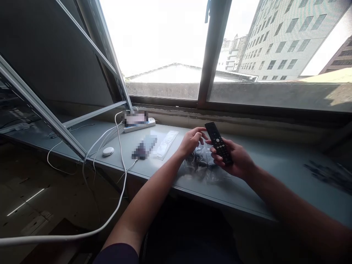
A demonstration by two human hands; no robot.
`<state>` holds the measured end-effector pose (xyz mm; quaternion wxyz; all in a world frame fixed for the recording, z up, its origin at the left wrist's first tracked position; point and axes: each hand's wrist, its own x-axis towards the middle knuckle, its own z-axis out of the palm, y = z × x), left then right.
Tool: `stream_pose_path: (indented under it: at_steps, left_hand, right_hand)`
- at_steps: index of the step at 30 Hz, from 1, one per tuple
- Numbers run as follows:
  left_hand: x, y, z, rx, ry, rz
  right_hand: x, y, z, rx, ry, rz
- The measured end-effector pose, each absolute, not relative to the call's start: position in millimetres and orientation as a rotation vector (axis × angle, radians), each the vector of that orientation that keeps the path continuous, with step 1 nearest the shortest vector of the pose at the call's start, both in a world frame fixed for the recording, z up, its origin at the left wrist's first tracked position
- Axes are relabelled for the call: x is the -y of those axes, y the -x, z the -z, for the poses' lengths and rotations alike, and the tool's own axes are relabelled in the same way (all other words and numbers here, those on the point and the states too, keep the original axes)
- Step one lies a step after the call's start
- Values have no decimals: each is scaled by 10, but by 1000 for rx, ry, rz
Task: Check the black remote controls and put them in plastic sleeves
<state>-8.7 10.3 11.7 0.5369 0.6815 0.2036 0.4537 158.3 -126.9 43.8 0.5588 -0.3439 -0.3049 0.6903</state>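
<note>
The right hand is closed around the lower part of a black remote control, with its fingers wrapped under the near left edge and the palm side against the right edge. The remote tilts so that its top end points up and to the left, away from that hand, and its button face, with one pale round button and a row of small pale keys, looks back toward the person. The left hand is just to the left of the remote's upper half, its fingers loosely bent and partly spread, with nothing in its grasp; the fingertips come close to the remote's edge, and whether they touch it I cannot tell. Below and between the two hands, a crumpled clear plastic bag rests on the worktop, with something dark inside that is hard to make out. Just left of the left hand lies a flat whitish packet, and beyond it to the left a blurred-out device with a cable at its near end. Farther left of that hand are a small round white object and loose white cables. Up and to its left, by the window wall, sits a white power strip. Well to the right of the right hand, a dim dark bundle lies on the worktop.
</note>
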Motion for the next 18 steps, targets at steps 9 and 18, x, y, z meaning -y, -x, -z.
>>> stream_pose_path:
  at_steps: [9, 18]
  left_hand:
    - [-89, 89, -134, -510, -1610, -1072]
    - [-118, 88, -104, -519, -1620, -1087]
  right_hand:
    - [1259, -1561, -442, 624, 850, -1580]
    - [1268, -1544, -492, 620, 864, -1598]
